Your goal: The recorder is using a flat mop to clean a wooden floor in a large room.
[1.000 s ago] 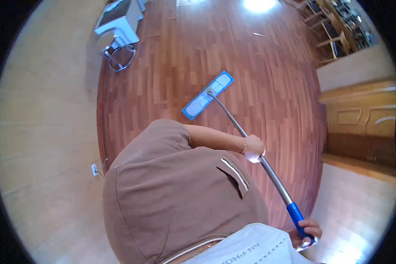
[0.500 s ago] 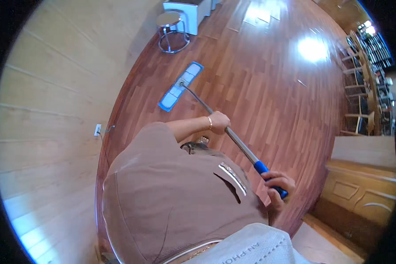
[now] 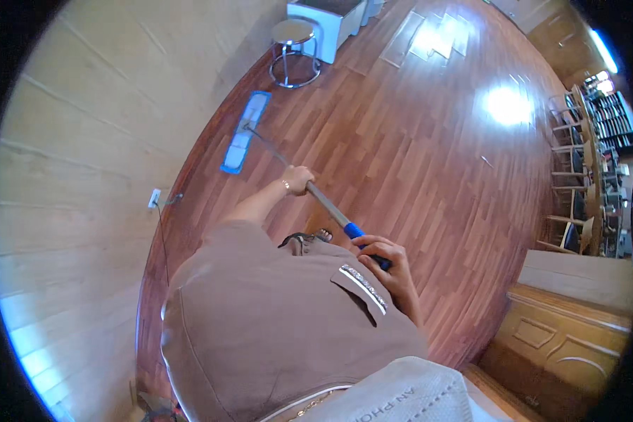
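The left hand (image 3: 299, 179) is closed around the middle of the mop handle (image 3: 327, 205), and the right hand (image 3: 387, 257) grips its blue end close to the body. The flat blue mop head (image 3: 245, 132) lies on the wooden floor (image 3: 429, 162), close along the wall (image 3: 98, 141), near a round stool (image 3: 293, 42). To do this stroke well, I judge the head should stay flat and parallel to the wall, with the lower hand steering and strokes overlapping.
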Demonstrator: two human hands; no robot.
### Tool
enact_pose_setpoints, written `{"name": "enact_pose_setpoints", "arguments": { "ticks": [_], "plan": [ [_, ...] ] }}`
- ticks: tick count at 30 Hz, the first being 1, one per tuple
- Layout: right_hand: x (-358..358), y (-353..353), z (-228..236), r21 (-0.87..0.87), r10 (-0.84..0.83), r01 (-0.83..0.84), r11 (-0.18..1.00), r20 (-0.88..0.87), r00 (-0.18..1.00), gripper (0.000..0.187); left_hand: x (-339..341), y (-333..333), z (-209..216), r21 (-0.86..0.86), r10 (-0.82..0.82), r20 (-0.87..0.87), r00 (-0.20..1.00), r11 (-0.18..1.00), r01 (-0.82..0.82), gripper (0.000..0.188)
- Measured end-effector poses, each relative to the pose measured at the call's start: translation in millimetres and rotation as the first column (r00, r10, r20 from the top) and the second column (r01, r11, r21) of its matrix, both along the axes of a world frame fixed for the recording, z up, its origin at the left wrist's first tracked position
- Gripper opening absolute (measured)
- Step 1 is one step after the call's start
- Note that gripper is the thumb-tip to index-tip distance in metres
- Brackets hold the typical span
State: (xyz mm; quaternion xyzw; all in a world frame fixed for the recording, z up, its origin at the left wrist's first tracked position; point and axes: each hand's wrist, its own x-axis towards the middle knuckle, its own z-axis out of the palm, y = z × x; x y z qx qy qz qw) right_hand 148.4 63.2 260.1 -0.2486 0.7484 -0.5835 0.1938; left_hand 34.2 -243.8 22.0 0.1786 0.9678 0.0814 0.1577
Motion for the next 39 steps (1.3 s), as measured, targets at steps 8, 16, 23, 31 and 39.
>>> {"name": "enact_pose_setpoints", "arguments": {
  "ticks": [8,16,23,31,39],
  "plan": [
    [-0.5,7.9,11.0,-0.02,-0.135,0.134,0.991,-0.047,0.99,0.006,-3.9,15.5,21.1,0.033,-0.079,0.036,0.996,0.996,0.078,0.011],
    [23.4,33.2,100.8,-0.112,-0.39,0.373,0.921,-0.26,0.884,0.011,-14.5,99.6,66.1,0.239,-0.317,-0.076,0.945,0.915,0.326,0.009],
    [46.7,47.0,150.2,-0.038,-0.167,0.194,0.98,-0.686,0.708,0.029,0.7,179.9,111.5,0.539,-0.437,-0.162,0.885,0.712,0.45,0.007],
    [47.7,14.6,177.5,-0.038,-0.155,0.228,0.973,-0.839,0.521,0.024,22.1,243.3,109.8,0.73,-0.581,-0.2,0.789,0.448,0.516,0.009],
    [-29.1,5.0,73.2,0.028,-0.151,0.23,0.973,-0.674,0.723,0.032,-39.0,218.0,68.7,0.843,-0.769,-0.197,0.609,0.184,0.505,0.059]
  ]
}}
